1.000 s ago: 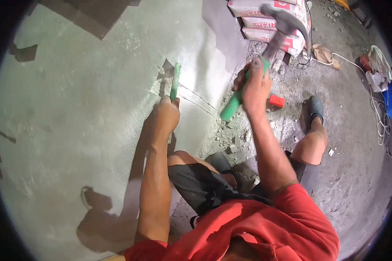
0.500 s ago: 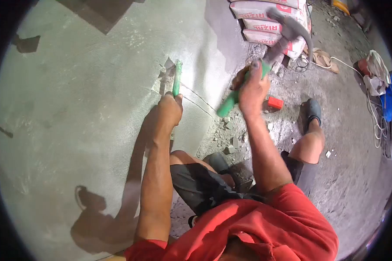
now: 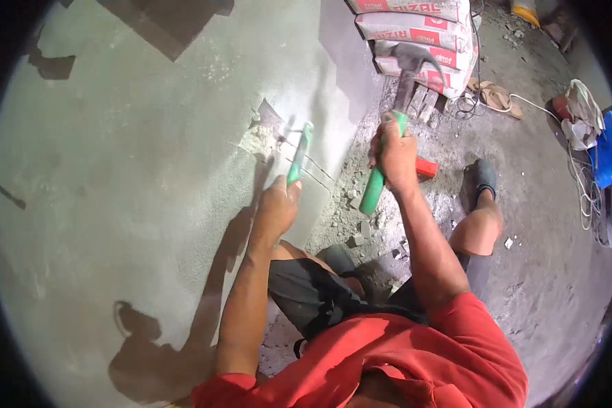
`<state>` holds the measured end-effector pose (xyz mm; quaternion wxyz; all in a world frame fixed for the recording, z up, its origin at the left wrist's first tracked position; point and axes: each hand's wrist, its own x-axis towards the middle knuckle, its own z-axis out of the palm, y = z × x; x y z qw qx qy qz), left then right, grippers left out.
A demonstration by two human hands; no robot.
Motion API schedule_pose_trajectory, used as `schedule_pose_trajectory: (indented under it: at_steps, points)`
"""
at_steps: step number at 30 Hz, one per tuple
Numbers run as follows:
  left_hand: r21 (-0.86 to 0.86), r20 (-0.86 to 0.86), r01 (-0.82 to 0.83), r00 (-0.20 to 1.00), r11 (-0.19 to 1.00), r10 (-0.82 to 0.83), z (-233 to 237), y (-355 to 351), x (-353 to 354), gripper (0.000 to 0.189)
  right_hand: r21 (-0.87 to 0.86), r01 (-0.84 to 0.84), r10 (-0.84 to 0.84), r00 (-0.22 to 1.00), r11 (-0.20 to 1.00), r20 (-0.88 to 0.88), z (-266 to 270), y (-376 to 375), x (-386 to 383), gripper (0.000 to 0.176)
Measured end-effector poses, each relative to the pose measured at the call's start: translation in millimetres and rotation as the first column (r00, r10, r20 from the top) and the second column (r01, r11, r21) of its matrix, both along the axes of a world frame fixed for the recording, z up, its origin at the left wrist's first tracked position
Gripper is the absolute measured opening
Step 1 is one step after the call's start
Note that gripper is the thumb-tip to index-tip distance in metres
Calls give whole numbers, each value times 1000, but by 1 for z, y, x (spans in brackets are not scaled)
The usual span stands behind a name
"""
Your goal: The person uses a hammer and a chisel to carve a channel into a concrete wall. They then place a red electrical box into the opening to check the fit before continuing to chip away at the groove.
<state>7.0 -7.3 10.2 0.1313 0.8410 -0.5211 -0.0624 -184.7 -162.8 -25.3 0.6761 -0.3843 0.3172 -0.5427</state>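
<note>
My left hand (image 3: 277,205) is closed round the lower end of a green-handled tool (image 3: 300,155), probably a chisel, held close to the grey wall (image 3: 149,177). Beside the tool's upper end is a chipped, broken patch (image 3: 260,138) in the wall, with thin cut lines running down to the right. My right hand (image 3: 396,160) grips the green handle of a claw hammer (image 3: 406,88). Its head is raised in front of the stacked bags, apart from the green tool.
Stacked cement bags (image 3: 418,30) stand at the top. Rubble (image 3: 360,228) and a red block (image 3: 426,168) lie on the floor. Sandals (image 3: 500,98), a white cord (image 3: 583,204) and a blue bag (image 3: 605,153) are to the right.
My left hand and the green tool have moved right and slightly down, and the tool now tilts right. The hammer has shifted left and stands more upright.
</note>
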Motion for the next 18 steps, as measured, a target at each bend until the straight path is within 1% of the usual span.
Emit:
schedule_pose_trajectory:
  at_steps: [1, 2, 4, 6, 7, 8, 10, 11, 12, 14, 16, 18]
  points:
    - [23, 96, -125, 988, 992, 122, 22, -2, -19, 41, 0, -1, 1, 1000, 1000, -15, 0, 2, -5, 37]
    - [21, 79, -134, 988, 991, 132, 35, -5, -22, 41, 24, 4, -3, 1000, 1000, -6, 1, 5, -9, 37]
    - [188, -8, -221, 974, 957, 227, 55, -14, -14, 53, 34, -4, 4, 1000, 999, -3, 3, 11, -11, 36]
    - [164, 20, -237, 971, 958, 237, 53, -18, -4, 54, -5, -51, 51, 999, 999, -11, -1, 20, -9, 36]
    - [159, 53, -238, 971, 958, 232, 53, -19, -1, 53, -36, -74, 72, 995, 997, -64, -4, 21, -8, 36]
    - [159, 85, -238, 970, 958, 227, 52, -20, 3, 52, -41, -76, 73, 995, 996, -67, -8, 23, -6, 36]
    - [169, 81, -241, 970, 956, 230, 48, -20, 12, 53, -9, -92, 91, 993, 996, -81, -14, 27, -3, 36]
    - [179, 83, -244, 969, 953, 232, 46, -19, 15, 54, -31, -114, 109, 986, 993, -128, -18, 27, -2, 40]
    - [178, 80, -251, 968, 952, 240, 46, -17, 17, 54, -32, -122, 117, 984, 992, -131, -19, 28, -1, 40]
    - [198, 53, -225, 974, 954, 219, 50, -14, 20, 57, -70, -91, 83, 990, 993, -116, -14, 30, 1, 39]
    - [217, 63, -236, 972, 947, 227, 45, -16, 27, 58, -96, -82, 71, 991, 992, -118, -5, 32, 3, 36]
    - [237, 75, -244, 970, 940, 233, 34, -16, 35, 59, -191, 55, -81, 988, 980, -133, 5, 38, 13, 36]
